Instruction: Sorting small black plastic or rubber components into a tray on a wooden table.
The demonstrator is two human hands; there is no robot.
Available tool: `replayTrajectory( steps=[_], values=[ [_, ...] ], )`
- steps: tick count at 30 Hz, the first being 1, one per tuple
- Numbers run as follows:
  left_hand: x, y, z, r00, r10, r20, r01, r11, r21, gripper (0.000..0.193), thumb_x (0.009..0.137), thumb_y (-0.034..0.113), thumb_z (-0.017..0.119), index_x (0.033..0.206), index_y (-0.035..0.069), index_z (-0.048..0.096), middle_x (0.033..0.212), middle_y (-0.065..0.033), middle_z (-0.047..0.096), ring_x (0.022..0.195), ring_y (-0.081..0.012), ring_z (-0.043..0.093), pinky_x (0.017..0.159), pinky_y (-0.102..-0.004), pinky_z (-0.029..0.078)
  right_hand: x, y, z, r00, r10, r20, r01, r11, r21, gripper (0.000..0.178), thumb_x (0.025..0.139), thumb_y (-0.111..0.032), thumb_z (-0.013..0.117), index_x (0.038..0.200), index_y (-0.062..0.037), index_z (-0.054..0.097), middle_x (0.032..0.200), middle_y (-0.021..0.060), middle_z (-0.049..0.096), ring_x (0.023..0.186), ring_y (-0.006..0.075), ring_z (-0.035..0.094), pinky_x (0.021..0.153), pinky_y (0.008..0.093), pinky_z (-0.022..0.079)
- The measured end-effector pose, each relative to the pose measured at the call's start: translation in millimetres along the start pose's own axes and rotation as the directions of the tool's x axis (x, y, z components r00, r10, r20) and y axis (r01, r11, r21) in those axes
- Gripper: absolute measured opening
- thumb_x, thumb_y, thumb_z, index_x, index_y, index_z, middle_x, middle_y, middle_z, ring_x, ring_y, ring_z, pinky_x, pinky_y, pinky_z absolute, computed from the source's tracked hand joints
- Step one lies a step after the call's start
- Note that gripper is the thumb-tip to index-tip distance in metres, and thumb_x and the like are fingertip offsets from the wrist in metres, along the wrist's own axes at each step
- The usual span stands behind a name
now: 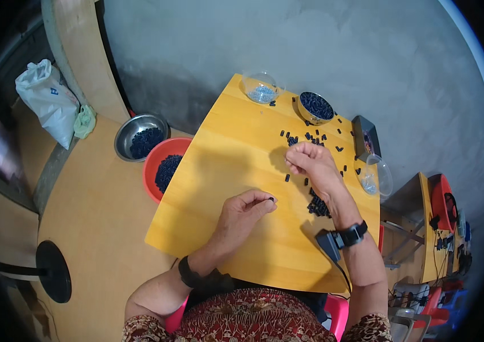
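Over the middle of the yellow table (196,199), my left hand (239,216) pinches a small black piece (271,199) between thumb and forefinger. My right hand (313,162) is farther off and to the right, its fingertips pressed together; whatever is between them is too small to make out. Small black pieces (293,140) lie scattered just beyond my right hand. A denser pile of black pieces (318,205) sits beneath and beside my right forearm. A clear bowl (265,82) of tiny pale parts and a patterned bowl (315,121) full of black pieces stand at the far edge.
A dark tray (362,128) and a tilted clear cup (383,175) with small pale parts line the right edge. Left of the table are a red basin (151,176) and a steel bowl (121,137), both with black pieces. A cable (342,273) hangs from my right wrist device.
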State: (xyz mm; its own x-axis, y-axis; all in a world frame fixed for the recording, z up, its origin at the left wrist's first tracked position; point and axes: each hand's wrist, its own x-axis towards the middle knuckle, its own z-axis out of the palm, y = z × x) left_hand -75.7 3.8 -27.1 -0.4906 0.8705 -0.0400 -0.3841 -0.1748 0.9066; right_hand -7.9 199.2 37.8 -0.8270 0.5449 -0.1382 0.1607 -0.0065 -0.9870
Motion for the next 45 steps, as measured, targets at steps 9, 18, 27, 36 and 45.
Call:
replayTrajectory(
  steps=[9,18,27,36,45],
  values=[
    [-17.4,5.3,24.5,0.999,0.007,0.048,-0.014,0.989,0.15,0.015,0.093,0.008,0.061,0.104,-0.002,0.064,0.1,-0.0036,0.066,0.095,-0.0096,0.061,0.088,-0.0237,0.047,-71.8,15.5,-8.4,0.989,-0.063,0.131,-0.005,0.887,0.462,0.011,0.093,-0.014,0.064,0.094,-0.0034,0.064,0.084,0.003,0.066,0.074,0.0091,0.058,0.068,0.0217,0.045],
    [-28.4,0.2,46.0,0.991,0.068,0.117,-0.086,0.983,0.161,0.016,0.094,0.007,0.061,0.107,-0.002,0.064,0.099,-0.005,0.068,0.094,-0.0098,0.061,0.086,-0.0234,0.048,-113.4,20.9,-10.5,0.993,-0.115,0.033,0.087,0.882,0.463,0.01,0.092,-0.013,0.064,0.094,-0.0032,0.063,0.089,0.0062,0.067,0.079,0.0105,0.06,0.073,0.0238,0.046],
    [-31.4,-1.4,50.6,0.994,0.021,0.106,-0.047,0.968,0.245,0.016,0.093,0.006,0.062,0.106,-0.002,0.065,0.098,-0.005,0.068,0.092,-0.0099,0.062,0.084,-0.0231,0.049,-131.8,25.4,-11.7,0.977,-0.191,-0.09,0.208,0.943,0.258,0.011,0.092,-0.013,0.064,0.094,-0.0024,0.064,0.087,0.0052,0.068,0.079,0.009,0.06,0.073,0.024,0.047],
    [-33.5,-4.1,55.3,0.986,0.088,0.138,-0.118,0.966,0.228,0.015,0.092,0.006,0.064,0.104,-0.002,0.066,0.095,-0.0029,0.068,0.091,-0.0074,0.061,0.082,-0.0223,0.049,-140.7,28.4,-2.7,0.964,-0.237,-0.121,0.255,0.951,0.174,0.014,0.089,-0.015,0.068,0.091,-0.0023,0.064,0.084,0.0043,0.065,0.076,0.009,0.056,0.073,0.0241,0.046],
    [-34.8,-5.8,56.0,0.983,0.143,0.115,-0.173,0.928,0.329,0.017,0.09,0.011,0.065,0.101,-0.002,0.066,0.09,-0.0073,0.068,0.084,-0.0095,0.063,0.076,-0.0253,0.05,-153.0,19.3,-1.8,0.963,-0.249,-0.1,0.239,0.966,-0.096,0.006,0.086,0.0,0.068,0.092,-0.0029,0.066,0.079,-0.0008,0.061,0.079,0.0073,0.055,0.075,0.0223,0.045]
  ],
)
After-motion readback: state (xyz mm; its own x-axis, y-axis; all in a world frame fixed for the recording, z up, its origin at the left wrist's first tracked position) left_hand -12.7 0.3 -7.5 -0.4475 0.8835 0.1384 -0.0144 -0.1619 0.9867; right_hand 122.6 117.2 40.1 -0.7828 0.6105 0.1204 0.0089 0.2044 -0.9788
